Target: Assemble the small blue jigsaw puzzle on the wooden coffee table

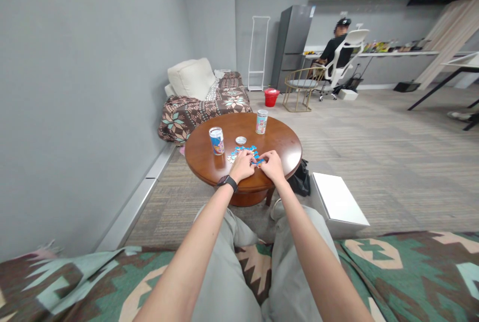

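Note:
On the round wooden table (pixel 202 162) lies a loose pile of small blue and white jigsaw puzzle pieces (pixel 239 150). My left hand (pixel 243 164), with a dark watch on its wrist, is closed with its fingertips on a blue piece at the pile's near right edge. Close by on the right, my right hand (pixel 273 165) pinches a blue piece too. The fingers partly cover these pieces. Beyond the pile rests a round silver lid (pixel 241 140). A blue printed can (pixel 216 141) stands to the left, and a pink and teal can (pixel 262 122) stands farther back.
A white box (pixel 339 199) and a black bag (pixel 300 179) sit on the floor right of the table. Behind it are a blanket-covered sofa (pixel 205 112), a red bucket (pixel 271 97) and a gold-framed chair (pixel 303 85). A person (pixel 336 47) sits at the far counter.

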The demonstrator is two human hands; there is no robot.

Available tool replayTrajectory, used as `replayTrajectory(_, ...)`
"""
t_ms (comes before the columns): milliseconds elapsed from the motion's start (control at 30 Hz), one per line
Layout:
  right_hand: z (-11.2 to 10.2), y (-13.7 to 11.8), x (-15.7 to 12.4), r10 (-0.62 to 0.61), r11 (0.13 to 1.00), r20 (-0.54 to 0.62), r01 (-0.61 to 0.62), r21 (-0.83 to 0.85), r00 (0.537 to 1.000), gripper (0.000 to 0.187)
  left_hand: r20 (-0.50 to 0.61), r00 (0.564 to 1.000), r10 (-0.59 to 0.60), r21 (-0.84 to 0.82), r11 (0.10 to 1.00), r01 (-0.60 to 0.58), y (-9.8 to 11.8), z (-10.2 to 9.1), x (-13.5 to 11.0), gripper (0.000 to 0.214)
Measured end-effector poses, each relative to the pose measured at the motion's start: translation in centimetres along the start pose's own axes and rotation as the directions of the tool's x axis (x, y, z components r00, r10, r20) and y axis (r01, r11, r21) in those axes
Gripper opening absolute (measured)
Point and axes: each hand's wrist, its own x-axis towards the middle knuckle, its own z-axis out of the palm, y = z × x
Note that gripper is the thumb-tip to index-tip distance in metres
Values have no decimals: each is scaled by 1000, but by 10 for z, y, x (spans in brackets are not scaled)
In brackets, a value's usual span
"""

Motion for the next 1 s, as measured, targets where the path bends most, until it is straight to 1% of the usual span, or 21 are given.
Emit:
replayTrajectory(200,2,-1,-2,-74,989,72,82,-123,995,19,-24,999,22,-37,999,-23,2,-1,1,12)
replayTrajectory(233,2,-1,-2,-78,987,77,88,-135,994,19,-26,1000,18,-53,998,-20,2,-2,2,12)
replayTrajectory(300,2,-2,-2,-79,986,74,88,-140,994,19,-30,999,-28,-115,993,24,2,-4,3,11)
replayTrajectory(367,0,-3,-2,-67,990,46,73,-125,997,20,-30,995,-100,-196,976,92,1,-6,3,10)
replayTrajectory(433,-1,-4,-3,-35,993,5,35,-109,999,21,-50,988,-146,-224,966,132,1,-8,3,10)
replayTrajectory(567,-4,-7,-3,62,990,-57,-68,-120,996,23,-144,977,-157,-125,982,140,2,-9,2,17)
replayTrajectory(600,-5,-8,-4,77,988,-62,-84,-126,995,24,-150,977,-153,-111,984,137,2,-9,2,19)
replayTrajectory(667,-6,-8,-4,93,986,-71,-101,-131,993,25,-120,986,-117,-103,989,104,3,-8,1,18)
replayTrajectory(733,-6,-8,-5,107,986,-93,-118,-122,990,26,-50,998,-45,-89,995,40,3,-6,1,14)
replayTrajectory(833,-7,-8,-6,129,985,-115,-141,-104,985,27,49,998,41,-43,998,-38,3,-3,2,14)
replayTrajectory(900,-9,-8,-6,136,985,-96,-146,-94,986,28,65,996,61,-36,998,-59,2,-3,2,14)
replayTrajectory(1000,-11,-11,-5,151,984,-64,-157,-90,986,28,49,997,65,-65,996,-62,2,-3,2,13)
